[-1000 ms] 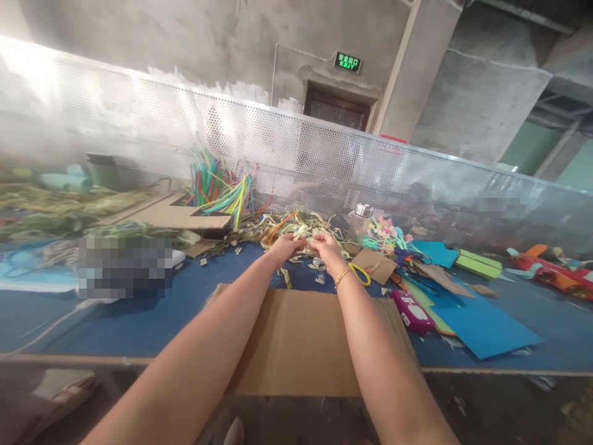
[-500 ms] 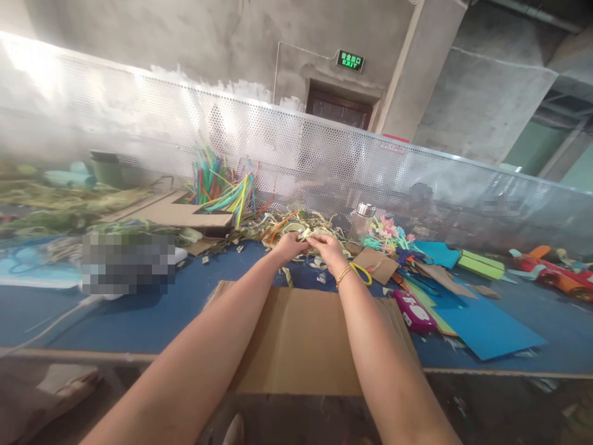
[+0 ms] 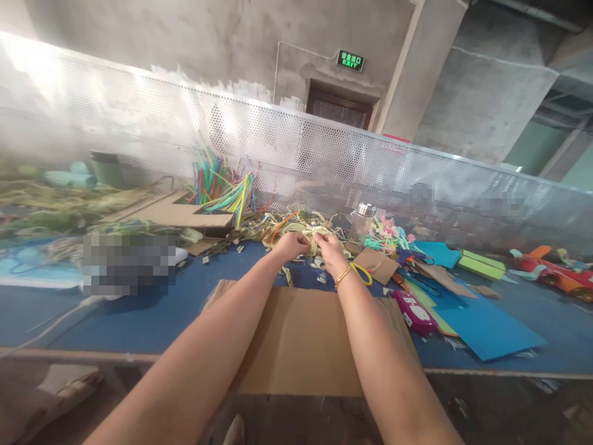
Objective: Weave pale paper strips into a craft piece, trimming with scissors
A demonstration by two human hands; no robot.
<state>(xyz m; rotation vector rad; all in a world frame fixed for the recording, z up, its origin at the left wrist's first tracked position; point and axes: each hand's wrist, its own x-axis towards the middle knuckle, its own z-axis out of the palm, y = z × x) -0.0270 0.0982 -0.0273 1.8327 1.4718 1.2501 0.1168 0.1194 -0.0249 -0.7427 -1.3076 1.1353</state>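
My left hand (image 3: 293,246) reaches over the table with its fingers pinched at the edge of a tangle of pale dry strips (image 3: 333,224). What lies between its fingertips is too small to make out. Just to the right, a small gap away, my right hand (image 3: 330,250) is pinched too, a gold bracelet at its wrist. A pale green strip (image 3: 313,247) shows between the hands, seemingly at the right fingertips. Beneath my forearms a sheet of brown cardboard (image 3: 301,340) lies at the table's front edge.
Colourful pipe cleaners (image 3: 217,179) stand at the back left beside a cut cardboard piece (image 3: 171,211). Right of my hands are a glass jar (image 3: 364,224), a yellow ring (image 3: 364,272), a purple case (image 3: 417,312) and blue sheets (image 3: 491,324). A perforated metal panel (image 3: 287,142) runs behind.
My hands, fingertips together around a pale piece before, are now slightly apart. The right fingers have shifted a little to the right; the forearms have hardly moved.
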